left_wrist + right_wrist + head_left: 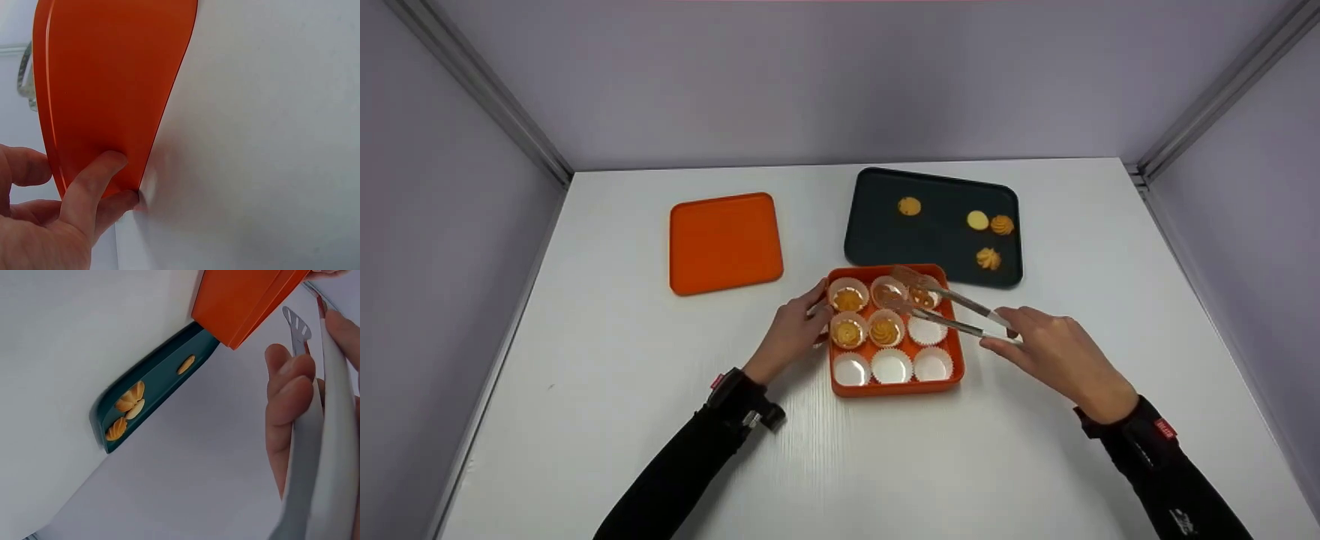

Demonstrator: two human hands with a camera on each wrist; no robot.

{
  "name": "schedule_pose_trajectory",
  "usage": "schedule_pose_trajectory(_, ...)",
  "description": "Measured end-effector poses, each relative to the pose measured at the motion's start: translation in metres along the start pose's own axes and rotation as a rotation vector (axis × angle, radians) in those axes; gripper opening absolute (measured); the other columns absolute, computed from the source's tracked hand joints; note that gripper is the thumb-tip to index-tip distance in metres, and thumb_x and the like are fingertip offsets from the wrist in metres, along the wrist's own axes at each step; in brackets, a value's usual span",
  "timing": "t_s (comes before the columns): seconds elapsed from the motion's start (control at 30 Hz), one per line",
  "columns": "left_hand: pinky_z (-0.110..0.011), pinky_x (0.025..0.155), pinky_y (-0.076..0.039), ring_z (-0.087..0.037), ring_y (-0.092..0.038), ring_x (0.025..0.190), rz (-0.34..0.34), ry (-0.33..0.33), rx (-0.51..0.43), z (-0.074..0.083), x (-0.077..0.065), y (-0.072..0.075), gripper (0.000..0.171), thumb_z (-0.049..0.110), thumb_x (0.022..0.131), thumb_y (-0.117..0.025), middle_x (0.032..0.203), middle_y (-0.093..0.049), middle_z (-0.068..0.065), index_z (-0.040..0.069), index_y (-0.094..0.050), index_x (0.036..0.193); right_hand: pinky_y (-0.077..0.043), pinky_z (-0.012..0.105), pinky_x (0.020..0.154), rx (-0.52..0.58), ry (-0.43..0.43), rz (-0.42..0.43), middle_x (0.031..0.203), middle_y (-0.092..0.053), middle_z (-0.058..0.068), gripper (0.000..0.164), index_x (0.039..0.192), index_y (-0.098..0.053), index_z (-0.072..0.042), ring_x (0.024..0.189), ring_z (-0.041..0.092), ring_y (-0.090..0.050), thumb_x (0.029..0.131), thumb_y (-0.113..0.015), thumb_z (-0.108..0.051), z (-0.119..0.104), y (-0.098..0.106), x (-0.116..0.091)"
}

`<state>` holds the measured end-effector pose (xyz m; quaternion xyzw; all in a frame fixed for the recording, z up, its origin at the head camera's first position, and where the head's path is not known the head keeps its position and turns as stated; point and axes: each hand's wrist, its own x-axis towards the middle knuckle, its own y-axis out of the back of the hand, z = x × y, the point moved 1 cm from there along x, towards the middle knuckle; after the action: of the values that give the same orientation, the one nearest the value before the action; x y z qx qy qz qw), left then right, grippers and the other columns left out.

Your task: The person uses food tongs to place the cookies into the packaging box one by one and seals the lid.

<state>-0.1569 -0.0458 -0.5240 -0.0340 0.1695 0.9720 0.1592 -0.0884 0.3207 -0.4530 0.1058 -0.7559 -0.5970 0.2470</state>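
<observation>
Right grip (1054, 356) on tongs (976, 307), white table (840, 465), pale walls (840, 90)

My left hand (795, 334) blocks the orange box (896, 391) on its left; tongs (971, 304) in my right hand (1050, 354) overhang its right edge. The dark tray (922, 236) crowds its far side; nearer me, bare tabletop (900, 465) gives room.

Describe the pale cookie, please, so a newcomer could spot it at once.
On the white table, find the dark tray beyond the orange box. Near its right end, just left of a swirled cookie, lies the pale cookie, the tray's lightest in colour.
</observation>
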Motion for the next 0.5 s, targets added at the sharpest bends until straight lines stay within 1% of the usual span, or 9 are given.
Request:
schedule_pose_trajectory(0.1, -0.034, 0.08, -0.063, -0.024, -0.065, 0.118, 0.002, 0.006, 0.004, 0.0, 0.0, 0.0, 0.058, 0.021, 0.108, -0.052, 0.156, -0.049, -0.013, 0.009, -0.034, 0.162, -0.062, 0.038, 0.059, 0.011, -0.003, 0.086, 0.085, -0.072, 0.014, 0.048, 0.115, -0.071, 0.005, 0.065, 0.022, -0.069, 0.082, -0.089, -0.025, 0.008, 0.001, 0.001)
schedule_pose_trajectory(0.2, -0.035, 0.081, -0.063, -0.024, -0.065, 0.119, 0.003, 0.007, 0.003, 0.0, 0.0, 0.0, 0.057, 0.021, 0.108, -0.051, 0.156, -0.049, -0.013, 0.009, -0.034, 0.162, -0.062, 0.04, 0.057, 0.012, -0.022, 0.142, 0.084, -0.073, 0.017, 0.048, 0.114, -0.071, 0.007, 0.064, 0.025, -0.069, 0.081, -0.09, -0.023, 0.018, 0.001, 0.001)
schedule_pose_trajectory(0.37, -0.035, 0.081, -0.063, -0.025, -0.064, 0.121, 0.004, 0.012, -0.003, -0.001, 0.0, 0.0, 0.057, 0.02, 0.108, -0.051, 0.156, -0.049, -0.013, 0.01, -0.034, 0.162, -0.062, 0.046, 0.057, 0.003, -0.084, 0.184, 0.089, -0.074, 0.023, 0.048, 0.113, -0.07, 0.011, 0.067, 0.031, -0.07, 0.084, -0.088, -0.021, 0.037, 0.003, -0.002)
schedule_pose_trajectory(0.5, -0.035, 0.082, -0.063, -0.024, -0.064, 0.12, 0.006, 0.02, 0.01, -0.001, 0.001, 0.0, 0.057, 0.021, 0.108, -0.051, 0.157, -0.048, -0.012, 0.01, -0.034, 0.162, -0.061, 0.053, 0.061, -0.012, -0.142, 0.203, 0.098, -0.073, 0.03, 0.05, 0.114, -0.069, 0.015, 0.075, 0.039, -0.072, 0.085, -0.087, -0.022, 0.054, 0.006, -0.007)
